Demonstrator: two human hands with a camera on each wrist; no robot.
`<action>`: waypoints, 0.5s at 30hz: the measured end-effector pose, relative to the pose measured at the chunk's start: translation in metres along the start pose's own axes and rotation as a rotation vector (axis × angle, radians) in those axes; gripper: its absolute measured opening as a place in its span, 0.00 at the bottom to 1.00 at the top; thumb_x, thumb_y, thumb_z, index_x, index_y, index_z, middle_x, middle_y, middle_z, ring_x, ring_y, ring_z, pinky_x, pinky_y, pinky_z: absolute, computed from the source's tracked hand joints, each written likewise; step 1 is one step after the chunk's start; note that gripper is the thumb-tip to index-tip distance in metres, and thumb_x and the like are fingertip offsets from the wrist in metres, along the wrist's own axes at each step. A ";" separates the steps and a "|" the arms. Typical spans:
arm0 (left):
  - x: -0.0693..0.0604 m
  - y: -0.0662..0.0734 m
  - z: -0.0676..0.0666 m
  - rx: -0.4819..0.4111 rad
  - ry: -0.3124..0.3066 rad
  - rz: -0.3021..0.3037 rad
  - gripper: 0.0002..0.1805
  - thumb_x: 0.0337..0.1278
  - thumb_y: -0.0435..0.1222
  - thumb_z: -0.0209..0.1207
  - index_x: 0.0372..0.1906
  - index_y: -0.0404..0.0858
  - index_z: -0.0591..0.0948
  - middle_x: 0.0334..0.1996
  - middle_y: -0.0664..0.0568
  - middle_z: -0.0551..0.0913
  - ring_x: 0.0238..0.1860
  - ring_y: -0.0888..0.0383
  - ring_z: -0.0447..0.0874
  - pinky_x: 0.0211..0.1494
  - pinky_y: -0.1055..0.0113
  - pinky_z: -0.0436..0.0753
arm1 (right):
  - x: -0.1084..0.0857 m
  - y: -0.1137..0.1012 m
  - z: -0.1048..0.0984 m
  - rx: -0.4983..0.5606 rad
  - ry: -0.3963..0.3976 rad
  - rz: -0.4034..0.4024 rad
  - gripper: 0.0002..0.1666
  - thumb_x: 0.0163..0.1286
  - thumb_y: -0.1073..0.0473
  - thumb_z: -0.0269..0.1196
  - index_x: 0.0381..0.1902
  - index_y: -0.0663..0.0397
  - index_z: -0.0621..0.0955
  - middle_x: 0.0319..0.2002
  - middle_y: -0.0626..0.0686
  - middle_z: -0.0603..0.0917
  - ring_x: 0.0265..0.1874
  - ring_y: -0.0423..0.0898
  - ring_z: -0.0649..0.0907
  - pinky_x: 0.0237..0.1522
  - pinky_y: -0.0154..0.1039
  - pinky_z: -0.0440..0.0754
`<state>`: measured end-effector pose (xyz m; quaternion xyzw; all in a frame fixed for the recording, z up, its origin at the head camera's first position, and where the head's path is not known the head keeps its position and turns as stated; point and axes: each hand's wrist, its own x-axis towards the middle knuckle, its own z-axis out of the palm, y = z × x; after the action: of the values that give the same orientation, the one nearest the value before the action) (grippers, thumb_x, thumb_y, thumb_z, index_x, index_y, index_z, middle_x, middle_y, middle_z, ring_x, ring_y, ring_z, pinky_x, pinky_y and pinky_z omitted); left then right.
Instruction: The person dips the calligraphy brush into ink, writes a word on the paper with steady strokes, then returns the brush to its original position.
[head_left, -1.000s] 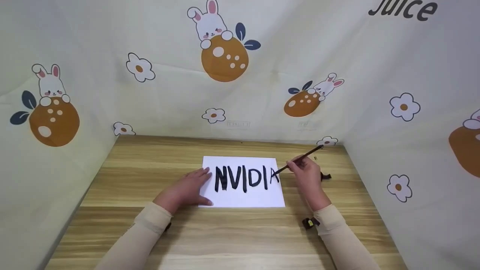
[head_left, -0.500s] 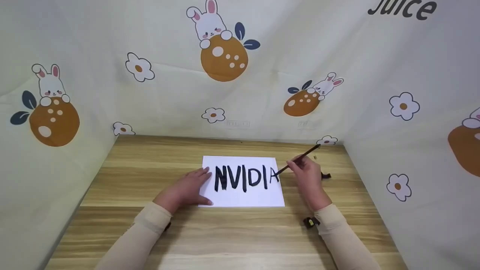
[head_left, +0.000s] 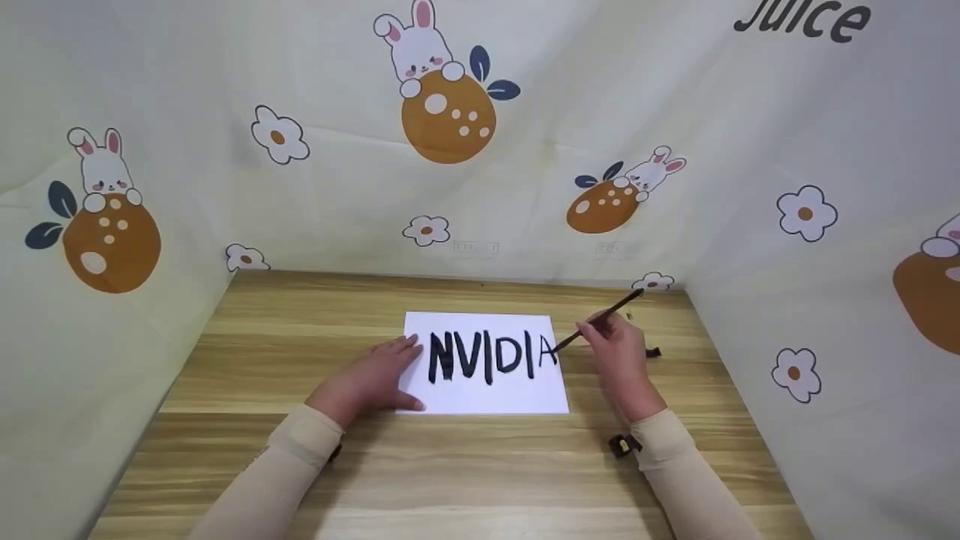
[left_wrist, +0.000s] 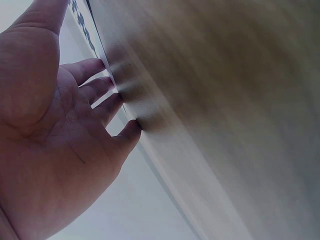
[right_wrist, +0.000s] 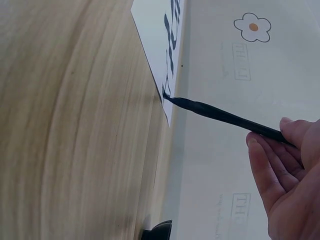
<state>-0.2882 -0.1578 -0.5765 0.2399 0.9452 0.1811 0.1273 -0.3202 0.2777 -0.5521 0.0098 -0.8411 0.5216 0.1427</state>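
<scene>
A white sheet of paper (head_left: 480, 397) lies on the wooden table, with "NVIDIA" in black strokes across it. The final letter (head_left: 547, 351), near the right edge, is thinner than the others. My left hand (head_left: 375, 375) rests on the sheet's left side, fingers spread and thumb at the lower left; the left wrist view shows the palm (left_wrist: 65, 130) and fingertips on the paper's edge. My right hand (head_left: 616, 356) pinches a slim dark ink brush (head_left: 604, 319) between thumb and fingers. In the right wrist view, the brush (right_wrist: 215, 113) slants with its tip touching the last letter.
Wood-grain table (head_left: 480, 480) surrounds the sheet. A pale curtain (head_left: 337, 195) printed with rabbits, oranges and flowers encloses the back and both sides. A small black object (head_left: 654, 352), partly hidden, lies right of my right hand. A black device (head_left: 621, 445) sits by my right wrist.
The brush tip has moved slightly right across the last letter, from its left part to its right stroke. My left hand and the paper stay in place.
</scene>
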 end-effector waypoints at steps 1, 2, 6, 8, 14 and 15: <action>0.000 0.000 0.000 -0.001 0.000 0.000 0.62 0.61 0.62 0.76 0.87 0.31 0.62 0.88 0.37 0.56 0.88 0.35 0.52 0.87 0.35 0.55 | 0.000 -0.001 0.000 0.004 0.001 0.004 0.11 0.77 0.54 0.75 0.42 0.56 0.87 0.42 0.54 0.93 0.47 0.62 0.92 0.40 0.36 0.89; 0.000 0.000 0.000 -0.002 -0.001 -0.002 0.62 0.61 0.62 0.76 0.87 0.31 0.62 0.88 0.37 0.56 0.88 0.35 0.52 0.87 0.35 0.55 | -0.001 -0.001 -0.001 0.011 0.004 0.005 0.11 0.77 0.54 0.75 0.42 0.56 0.87 0.42 0.54 0.93 0.47 0.61 0.92 0.41 0.36 0.90; 0.000 0.000 0.000 -0.005 -0.003 -0.006 0.62 0.60 0.62 0.77 0.87 0.32 0.62 0.89 0.37 0.55 0.88 0.35 0.52 0.87 0.35 0.55 | 0.000 -0.001 -0.003 0.045 0.025 -0.010 0.11 0.75 0.55 0.76 0.41 0.57 0.88 0.41 0.56 0.93 0.46 0.60 0.92 0.44 0.36 0.91; -0.001 0.000 -0.001 -0.006 -0.001 -0.005 0.62 0.60 0.61 0.77 0.87 0.31 0.62 0.88 0.37 0.56 0.88 0.35 0.52 0.87 0.35 0.55 | 0.001 -0.001 -0.003 0.061 0.034 -0.021 0.11 0.75 0.56 0.76 0.40 0.58 0.88 0.40 0.56 0.93 0.45 0.60 0.93 0.46 0.40 0.92; -0.001 0.000 0.000 -0.001 -0.005 -0.006 0.62 0.61 0.62 0.76 0.87 0.32 0.62 0.89 0.38 0.55 0.88 0.36 0.51 0.87 0.34 0.55 | 0.000 -0.001 -0.005 0.071 0.046 -0.010 0.10 0.76 0.57 0.76 0.41 0.58 0.88 0.40 0.56 0.94 0.42 0.51 0.93 0.47 0.42 0.93; -0.001 0.000 0.000 0.003 -0.008 -0.010 0.62 0.61 0.62 0.76 0.87 0.33 0.62 0.89 0.39 0.55 0.88 0.36 0.51 0.87 0.34 0.55 | 0.000 -0.001 -0.005 0.065 0.050 -0.016 0.10 0.76 0.57 0.76 0.41 0.58 0.88 0.40 0.56 0.94 0.42 0.50 0.93 0.46 0.39 0.92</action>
<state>-0.2875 -0.1580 -0.5767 0.2359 0.9461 0.1783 0.1318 -0.3190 0.2820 -0.5488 0.0083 -0.8198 0.5475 0.1676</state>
